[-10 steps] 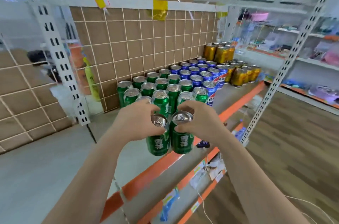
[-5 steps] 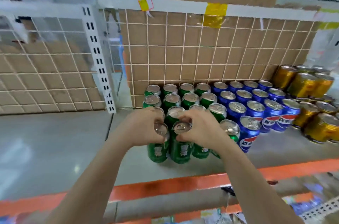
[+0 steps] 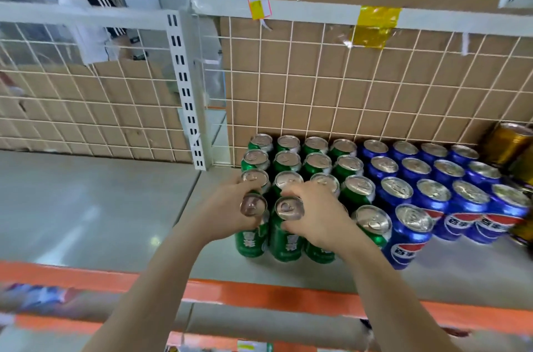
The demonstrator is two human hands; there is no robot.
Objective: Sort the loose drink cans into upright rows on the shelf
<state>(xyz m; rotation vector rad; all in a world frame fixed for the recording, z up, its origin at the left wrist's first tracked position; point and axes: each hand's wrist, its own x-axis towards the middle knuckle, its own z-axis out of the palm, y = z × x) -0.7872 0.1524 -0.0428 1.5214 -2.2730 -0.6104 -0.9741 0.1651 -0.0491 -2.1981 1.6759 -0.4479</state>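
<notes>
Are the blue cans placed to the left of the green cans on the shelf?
No, the blue cans stand in rows to the right of the green cans.

Glossy metal green cans (image 3: 284, 239) with shiny silver lids stand on a smooth, faintly reflective grey shelf (image 3: 86, 207).

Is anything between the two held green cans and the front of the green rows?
Nothing visible. The left hand grips the left can and the right hand the right can, both upright directly against the green rows on the shelf.
</notes>
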